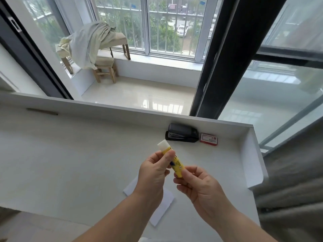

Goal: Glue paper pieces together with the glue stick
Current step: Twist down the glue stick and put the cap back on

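A yellow glue stick (176, 164) is held up over the white desk (70, 163), uncapped, with its white glue tip pointing up and to the left. My left hand (153, 172) grips its upper body between thumb and fingers. My right hand (197, 184) pinches its lower end. White paper pieces (166, 205) lie flat on the desk under my wrists, largely hidden by my left forearm. No cap is visible.
A black stapler (182, 135) and a small red staple box (209, 139) sit by the desk's raised back rim. The desk's right wall (251, 158) stands close to my right hand. Glass doors and a balcony with stools lie beyond.
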